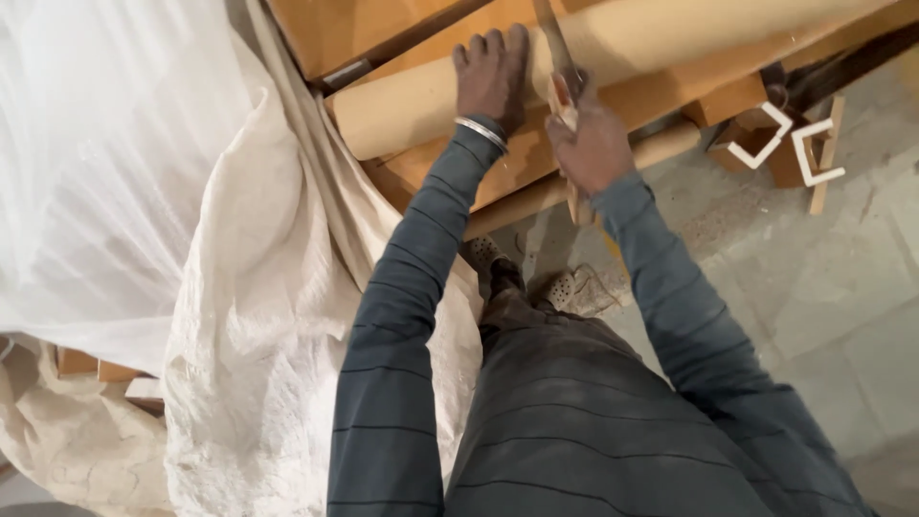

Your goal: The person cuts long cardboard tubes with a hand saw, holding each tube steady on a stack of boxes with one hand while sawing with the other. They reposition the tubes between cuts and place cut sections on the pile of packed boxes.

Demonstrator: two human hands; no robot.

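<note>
My left hand (491,75) lies flat, fingers together, on top of a thick tan cardboard tube (402,105) that rests across wooden boards. My right hand (592,144) is closed around the wooden handle of a hand saw (558,57). The saw blade runs up and across the tube just right of my left hand. A metal bangle sits on my left wrist. A thinner tube (536,194) lies below the thick one, under my right wrist.
Large white woven sacks (239,316) fill the left side, touching my left arm. Wooden boards (354,33) and small wooden blocks with white brackets (785,144) lie at the top and right. Grey stone floor (823,287) stretches to the right; my feet (522,278) stand below the tubes.
</note>
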